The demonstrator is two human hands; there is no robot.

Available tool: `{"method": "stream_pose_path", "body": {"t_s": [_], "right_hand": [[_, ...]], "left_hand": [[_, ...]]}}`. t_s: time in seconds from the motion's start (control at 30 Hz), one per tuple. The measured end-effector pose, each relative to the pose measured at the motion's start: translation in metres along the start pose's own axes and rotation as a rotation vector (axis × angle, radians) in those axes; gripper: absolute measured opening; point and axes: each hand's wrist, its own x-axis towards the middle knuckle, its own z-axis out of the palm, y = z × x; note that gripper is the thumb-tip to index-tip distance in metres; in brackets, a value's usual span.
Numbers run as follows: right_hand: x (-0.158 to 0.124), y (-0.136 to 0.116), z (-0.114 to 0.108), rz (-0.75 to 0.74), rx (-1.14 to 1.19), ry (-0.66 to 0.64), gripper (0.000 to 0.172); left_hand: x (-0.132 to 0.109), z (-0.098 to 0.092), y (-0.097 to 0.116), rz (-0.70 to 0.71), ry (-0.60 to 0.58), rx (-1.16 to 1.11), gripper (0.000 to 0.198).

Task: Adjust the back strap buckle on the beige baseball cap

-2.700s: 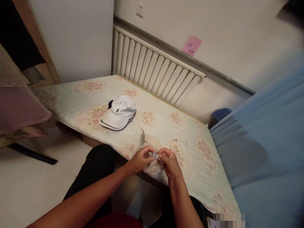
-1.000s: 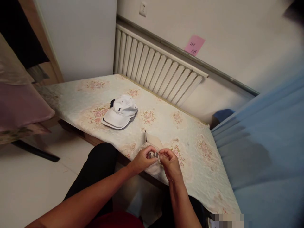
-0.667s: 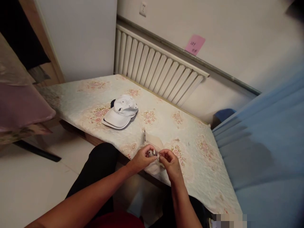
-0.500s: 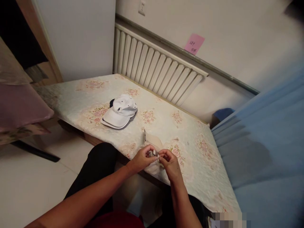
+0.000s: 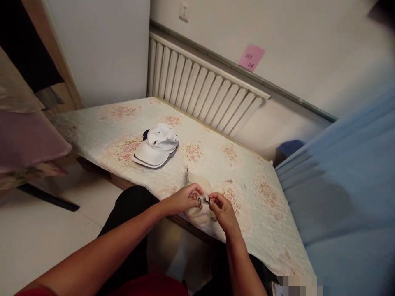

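A beige cap (image 5: 200, 181) lies at the near edge of the flower-patterned table (image 5: 212, 135), its brim pointing away from me. Over it, my left hand (image 5: 191, 196) pinches one side of the cap's strap (image 5: 204, 200), by what looks like a small metal buckle. The other side of the strap is between the fingertips of my right hand (image 5: 222, 209). Both hands are closed, and the strap spans the short gap between them. My fingers hide part of the cap's crown. Farther left rests a white cap (image 5: 156, 144) with a small dark logo, stacked over at least one darker cap.
A white radiator (image 5: 200, 82) runs along the wall behind the table. Blue curtain (image 5: 336, 197) hangs at the right side. Pink cloth (image 5: 31, 139) and dark clothing (image 5: 27, 45) are at the left. My knee (image 5: 132, 201) is close against the table's near edge.
My hands have shifted slightly and turned the strap, so its buckle part now shows between them. My left forearm has moved a little left. The white cap stays put.
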Motion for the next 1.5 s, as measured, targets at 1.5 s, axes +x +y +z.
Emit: {"method": "stream_pose_path", "body": {"t_s": [1.5], "right_hand": [[-0.01, -0.022, 0.004, -0.137, -0.373, 0.022, 0.01]], "left_hand": [[0.02, -0.014, 0.043, -0.308, -0.274, 0.328, 0.007]]}}
